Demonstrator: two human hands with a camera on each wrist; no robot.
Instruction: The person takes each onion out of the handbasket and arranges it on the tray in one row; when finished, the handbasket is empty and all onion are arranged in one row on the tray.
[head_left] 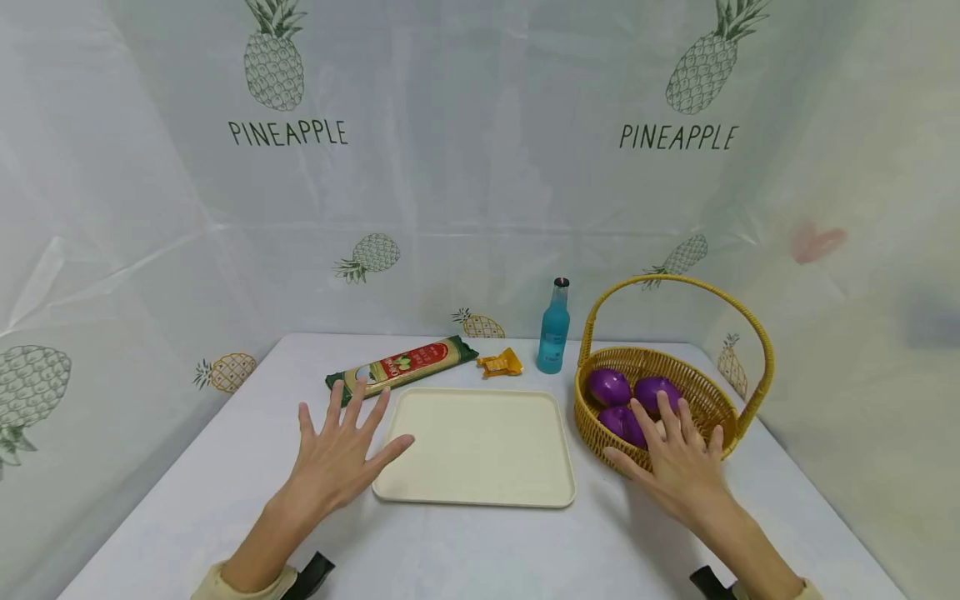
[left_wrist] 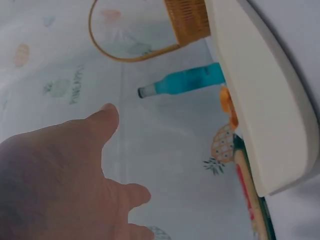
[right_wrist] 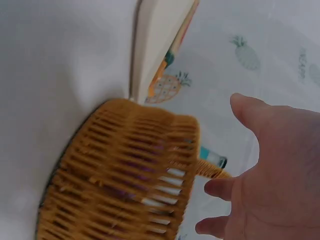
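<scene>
My left hand (head_left: 333, 462) hovers with spread fingers beside the left edge of a cream rectangular tray (head_left: 480, 450); it holds nothing. Above the near rim of a wicker basket (head_left: 701, 392) with a tall handle, my right hand (head_left: 686, 475) is also spread and holds nothing. Three shiny purple round things (head_left: 609, 387), like onions, lie in the basket. A pale thing beside them is mostly hidden by the right fingers. In the left wrist view the left hand (left_wrist: 65, 170) has thumb and fingers apart; in the right wrist view the right hand (right_wrist: 277, 170) stands off the basket's side.
Behind the tray lie a long green-and-gold packet (head_left: 405, 367) with a red label and a small orange wrapped packet (head_left: 501, 363). A blue bottle (head_left: 553, 329) with a dark cap stands upright between them and the basket. A pineapple-print curtain (head_left: 480, 183) hangs behind the white table (head_left: 465, 550).
</scene>
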